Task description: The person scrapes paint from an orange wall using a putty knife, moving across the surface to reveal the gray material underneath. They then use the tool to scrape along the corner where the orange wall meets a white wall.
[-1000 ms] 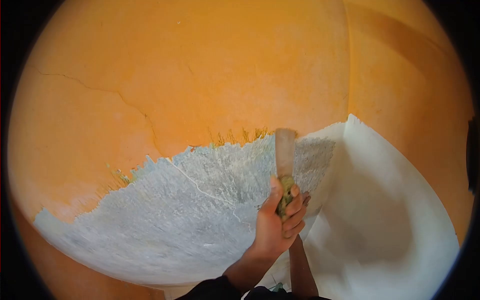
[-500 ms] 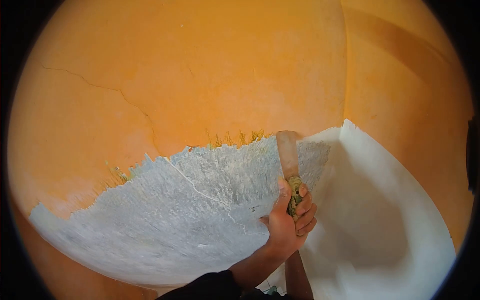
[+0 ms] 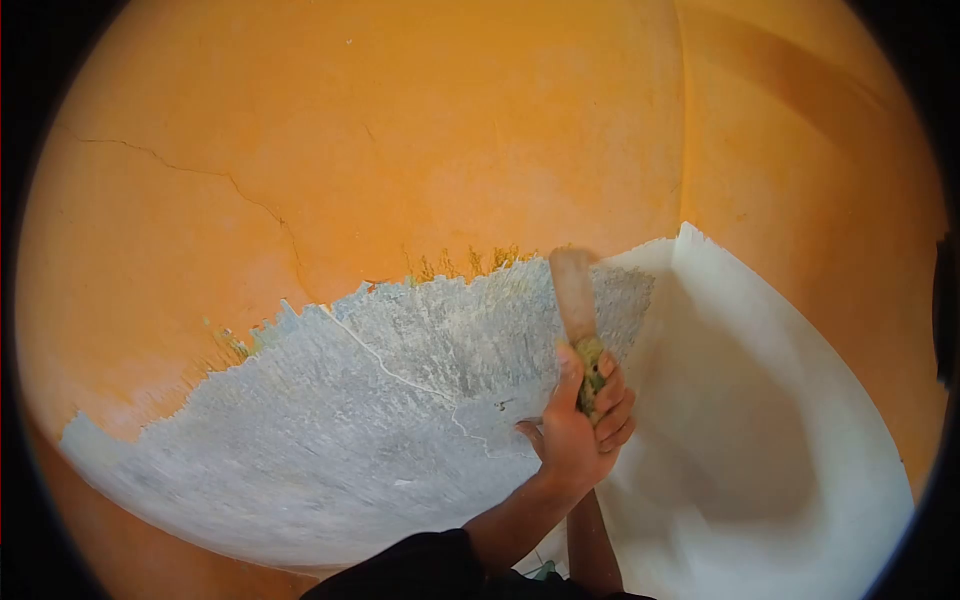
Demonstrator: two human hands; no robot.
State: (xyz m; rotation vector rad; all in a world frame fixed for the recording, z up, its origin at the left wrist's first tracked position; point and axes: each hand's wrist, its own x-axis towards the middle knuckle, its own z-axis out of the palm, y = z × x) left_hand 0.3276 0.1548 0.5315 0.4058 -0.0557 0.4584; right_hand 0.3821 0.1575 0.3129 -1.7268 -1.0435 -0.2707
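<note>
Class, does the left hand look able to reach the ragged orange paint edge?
Likely yes: the left hand holds a scraper, its tip at the ragged orange paint edge, with nothing visible between.

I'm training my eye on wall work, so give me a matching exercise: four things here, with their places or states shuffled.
1. Left hand
2. Scraper blade
3. Dark crack
4. White line

A. Winds through the orange paint
B. Slants across the grey patch, left of the tool
C. Wrapped around the mottled handle
D. Points up, its far end near the orange edge

Pairs: 1-C, 2-D, 3-A, 4-B
</note>
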